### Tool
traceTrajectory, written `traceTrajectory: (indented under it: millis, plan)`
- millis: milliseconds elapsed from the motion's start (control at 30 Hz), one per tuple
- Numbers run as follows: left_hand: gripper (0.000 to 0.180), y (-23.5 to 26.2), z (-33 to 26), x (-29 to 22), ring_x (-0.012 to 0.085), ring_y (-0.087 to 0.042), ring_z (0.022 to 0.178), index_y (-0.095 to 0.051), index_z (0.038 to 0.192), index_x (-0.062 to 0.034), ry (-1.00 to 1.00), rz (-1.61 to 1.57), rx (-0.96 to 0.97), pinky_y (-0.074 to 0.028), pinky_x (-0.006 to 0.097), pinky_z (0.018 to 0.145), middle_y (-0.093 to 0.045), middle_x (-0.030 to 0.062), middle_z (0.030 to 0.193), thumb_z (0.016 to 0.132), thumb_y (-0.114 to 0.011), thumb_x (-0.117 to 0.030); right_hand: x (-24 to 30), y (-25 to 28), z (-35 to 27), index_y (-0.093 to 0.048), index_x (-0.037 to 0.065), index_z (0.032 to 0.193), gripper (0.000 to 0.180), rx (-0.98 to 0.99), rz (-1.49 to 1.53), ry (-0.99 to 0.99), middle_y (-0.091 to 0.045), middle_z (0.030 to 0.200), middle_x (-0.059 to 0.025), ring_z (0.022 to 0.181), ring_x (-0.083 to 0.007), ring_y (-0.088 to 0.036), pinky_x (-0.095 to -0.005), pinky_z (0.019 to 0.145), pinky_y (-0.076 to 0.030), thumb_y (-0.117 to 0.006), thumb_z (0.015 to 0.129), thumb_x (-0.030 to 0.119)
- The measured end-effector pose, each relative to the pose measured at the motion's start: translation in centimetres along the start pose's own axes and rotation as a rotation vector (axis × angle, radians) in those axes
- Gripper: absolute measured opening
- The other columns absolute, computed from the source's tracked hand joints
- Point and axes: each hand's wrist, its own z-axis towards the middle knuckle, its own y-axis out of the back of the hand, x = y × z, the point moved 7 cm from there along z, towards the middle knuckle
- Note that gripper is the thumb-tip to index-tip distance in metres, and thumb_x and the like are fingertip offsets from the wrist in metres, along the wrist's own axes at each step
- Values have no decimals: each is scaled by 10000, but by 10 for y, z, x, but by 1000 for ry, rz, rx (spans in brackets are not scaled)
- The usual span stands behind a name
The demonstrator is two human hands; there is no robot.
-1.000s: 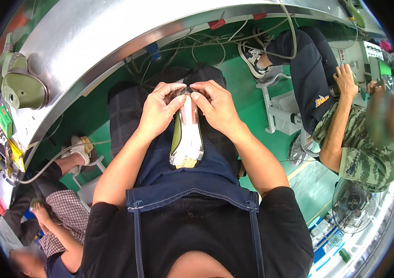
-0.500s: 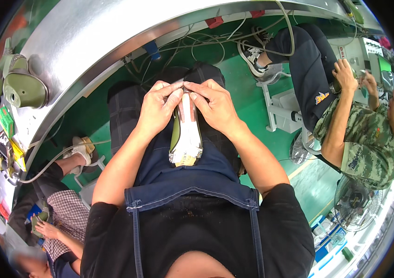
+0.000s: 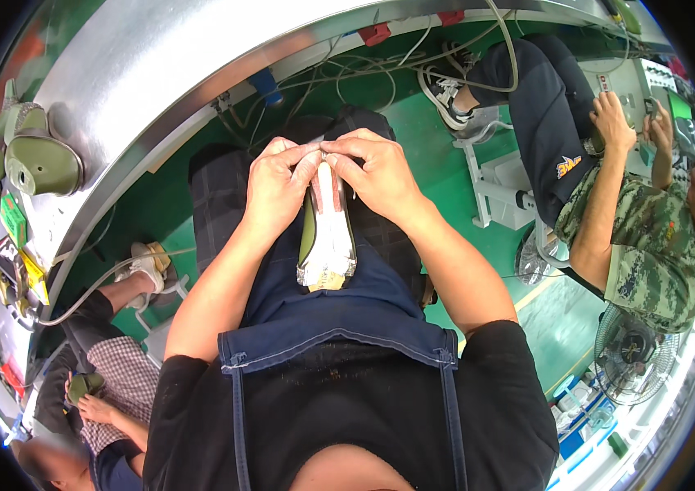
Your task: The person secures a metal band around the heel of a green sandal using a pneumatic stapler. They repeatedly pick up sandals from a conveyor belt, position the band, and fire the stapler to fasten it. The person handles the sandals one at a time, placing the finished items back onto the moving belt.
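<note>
An olive-green shoe upper lies sole side up on my lap, with a whitish underside, a brownish strip and a crinkled edge at its wide end. That wide end points toward me, the narrow end away. At the narrow end, my left hand pinches the edge between thumb and fingers. My right hand grips the same edge from the other side, its fingertips meeting the left ones. What exactly lies between the fingertips is hidden.
A curved metal bench runs across the front and left. Olive shoe pieces stand on it, near a green box. One co-worker sits at right; another, lower left, holds an olive piece. Cables trail below the bench.
My hands stay at the narrow end of the shoe upper, the right fingers bent slightly more. The lower-left co-worker's olive piece has moved, and the right co-worker's hands have shifted.
</note>
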Motion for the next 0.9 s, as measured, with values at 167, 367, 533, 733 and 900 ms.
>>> traceTrajectory:
  millis: [167, 367, 533, 733, 900]
  plan:
    - [239, 0, 0, -1, 214, -654, 894, -788, 1119, -5, 12, 1, 6, -517, 331, 813, -683, 101, 879, 966, -704, -169, -11, -4, 2, -784, -13, 1108, 251, 22, 117, -212, -741, 1064, -123, 918, -187, -723, -319, 813, -566, -739, 899, 120]
    - [246, 0, 1, -2, 234, -659, 885, -788, 1112, -1, -23, 26, -9, -520, 347, 804, -674, 108, 884, 966, -698, -177, -22, -11, 7, -757, -50, 1069, 228, 64, 278, -318, -762, 926, -121, 815, -126, -700, -274, 744, -548, -725, 898, 96]
    - [264, -3, 0, 3, 280, -675, 896, -777, 1143, 2, -8, -3, -18, -537, 378, 817, -675, 144, 922, 971, -681, -175, -17, -11, 6, -725, -72, 1099, 244, 59, 219, -330, -763, 897, -124, 805, -122, -697, -281, 741, -552, -703, 914, 87]
    - [515, -27, -46, 27, 353, -600, 1179, -602, 1358, 38, 120, -79, 115, -489, 424, 1017, -656, 229, 1148, 1000, -648, -330, -17, -20, -24, -600, -105, 1294, 440, 131, 230, -326, -747, 1046, -156, 908, -147, -710, -320, 831, -566, -716, 967, 165]
    - [708, -42, -81, 17, 221, -663, 1120, -528, 1350, 71, 422, -657, 393, -527, 368, 990, -663, 150, 1225, 871, -824, -357, -24, -33, -44, -665, -101, 1166, 442, 282, 294, -467, -754, 960, -187, 843, -232, -748, -359, 761, -584, -744, 945, 274]
